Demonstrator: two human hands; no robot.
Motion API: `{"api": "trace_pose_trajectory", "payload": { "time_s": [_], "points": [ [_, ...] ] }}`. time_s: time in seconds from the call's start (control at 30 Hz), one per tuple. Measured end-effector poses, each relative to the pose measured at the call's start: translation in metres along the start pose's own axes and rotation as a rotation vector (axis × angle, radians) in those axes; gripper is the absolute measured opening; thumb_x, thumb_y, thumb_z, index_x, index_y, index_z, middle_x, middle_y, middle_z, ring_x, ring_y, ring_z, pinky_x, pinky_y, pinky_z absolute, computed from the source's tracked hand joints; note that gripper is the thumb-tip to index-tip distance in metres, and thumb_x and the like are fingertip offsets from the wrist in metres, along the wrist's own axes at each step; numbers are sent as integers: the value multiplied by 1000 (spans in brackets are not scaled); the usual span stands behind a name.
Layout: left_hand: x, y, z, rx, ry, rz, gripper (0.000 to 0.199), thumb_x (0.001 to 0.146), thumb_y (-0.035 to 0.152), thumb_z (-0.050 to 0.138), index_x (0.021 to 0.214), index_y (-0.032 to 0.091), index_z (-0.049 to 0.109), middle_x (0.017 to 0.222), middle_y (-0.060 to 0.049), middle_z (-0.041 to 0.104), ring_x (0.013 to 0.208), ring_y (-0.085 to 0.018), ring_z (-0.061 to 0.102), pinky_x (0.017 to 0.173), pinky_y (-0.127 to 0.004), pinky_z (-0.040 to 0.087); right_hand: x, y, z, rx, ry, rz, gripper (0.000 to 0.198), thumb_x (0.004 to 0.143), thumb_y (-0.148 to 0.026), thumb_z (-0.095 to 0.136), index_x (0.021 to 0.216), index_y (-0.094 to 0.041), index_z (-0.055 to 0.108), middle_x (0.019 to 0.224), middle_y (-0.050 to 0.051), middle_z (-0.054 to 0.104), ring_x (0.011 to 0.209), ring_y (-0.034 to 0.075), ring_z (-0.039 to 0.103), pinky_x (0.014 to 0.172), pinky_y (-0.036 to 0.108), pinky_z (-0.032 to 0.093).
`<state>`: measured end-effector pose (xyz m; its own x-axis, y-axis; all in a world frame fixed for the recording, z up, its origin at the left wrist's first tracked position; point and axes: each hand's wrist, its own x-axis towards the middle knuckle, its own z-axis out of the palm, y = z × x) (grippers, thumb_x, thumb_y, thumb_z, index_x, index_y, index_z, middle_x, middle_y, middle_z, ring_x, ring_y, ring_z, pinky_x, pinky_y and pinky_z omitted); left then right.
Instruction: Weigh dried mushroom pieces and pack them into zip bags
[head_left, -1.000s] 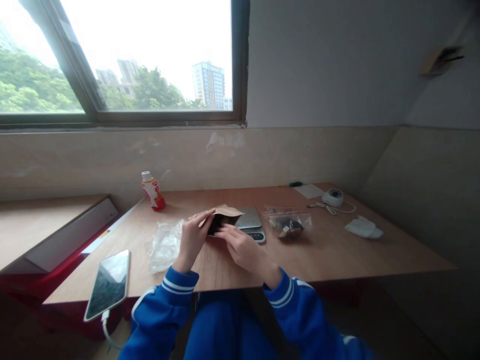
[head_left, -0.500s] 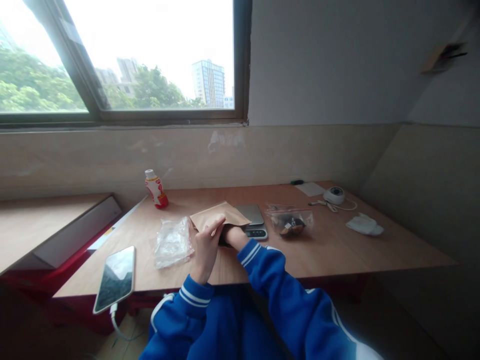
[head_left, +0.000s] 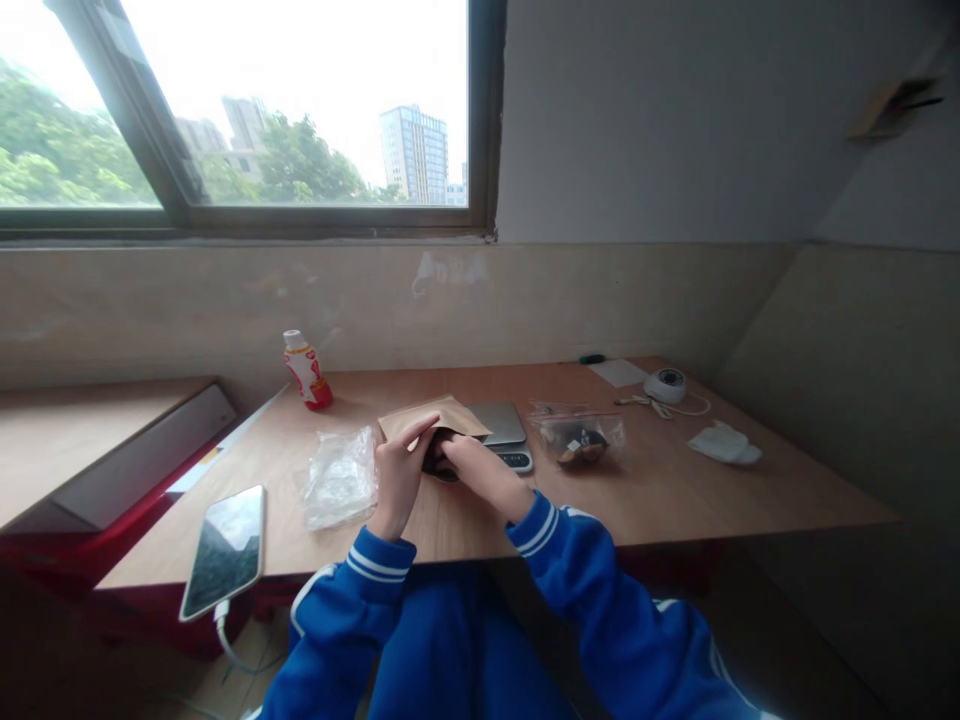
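Note:
A brown kraft paper bag (head_left: pixel 431 410) lies at the middle of the table, its dark mouth facing me. My left hand (head_left: pixel 397 475) grips the bag's near left edge, thumb over the top. The fingers of my right hand (head_left: pixel 480 468) reach into the mouth and are hidden there, so whatever they touch does not show. Just behind and right of the bag, partly covered by it, is a flat silver kitchen scale (head_left: pixel 501 425) with buttons on its front strip. To the left of my left hand rests a crumpled clear plastic bag (head_left: pixel 341 480).
Right of the scale lies a zip bag (head_left: pixel 579 440) with dark and brown contents. Farther right are a white dome camera (head_left: pixel 665 385) with its cable and a white crumpled cloth or tissue (head_left: pixel 724 443). A red-and-white bottle (head_left: pixel 307 372) stands back left; a charging phone (head_left: pixel 225 550) overhangs the front-left edge.
My right hand has drawn partly back out of the paper bag, toward me and to the right, showing more of the hand. My left hand keeps its hold. The view shifted slightly.

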<state>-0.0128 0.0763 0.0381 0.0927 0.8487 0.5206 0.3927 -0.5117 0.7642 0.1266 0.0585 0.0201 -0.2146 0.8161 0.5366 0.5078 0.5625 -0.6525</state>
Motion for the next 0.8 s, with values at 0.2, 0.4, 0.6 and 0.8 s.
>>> {"api": "trace_pose_trajectory", "payload": {
  "time_s": [0.2,0.4,0.6,0.8],
  "points": [
    [-1,0,0,-32,-34,-14,25,85,30,56,103,26,73,99,0,75,88,-19,70,82,-32,54,-9,-8,-24,-174,-241,-19,15,85,-10,59,96,-19,63,94,7,70,86,23,67,77,36,55],
    [-5,-3,9,-16,-15,0,24,85,31,56,102,28,73,103,0,75,93,-21,70,86,-36,54,-12,-5,-25,-183,-273,-31,31,85,-11,58,116,-17,58,112,10,67,102,25,65,86,37,54],
    [-5,-1,7,-25,-25,6,25,85,32,57,103,26,73,103,-2,75,91,-21,70,83,-35,55,-11,-2,-19,-223,-298,-73,28,89,-8,51,114,-16,61,127,12,58,114,23,58,98,38,49],
    [4,-1,-2,-10,-99,47,25,84,32,57,102,24,73,97,-1,76,86,-21,71,79,-34,57,-25,-5,-27,-164,-134,-107,38,91,-4,41,118,-22,60,123,7,57,117,18,57,101,36,48]
  ]
}}
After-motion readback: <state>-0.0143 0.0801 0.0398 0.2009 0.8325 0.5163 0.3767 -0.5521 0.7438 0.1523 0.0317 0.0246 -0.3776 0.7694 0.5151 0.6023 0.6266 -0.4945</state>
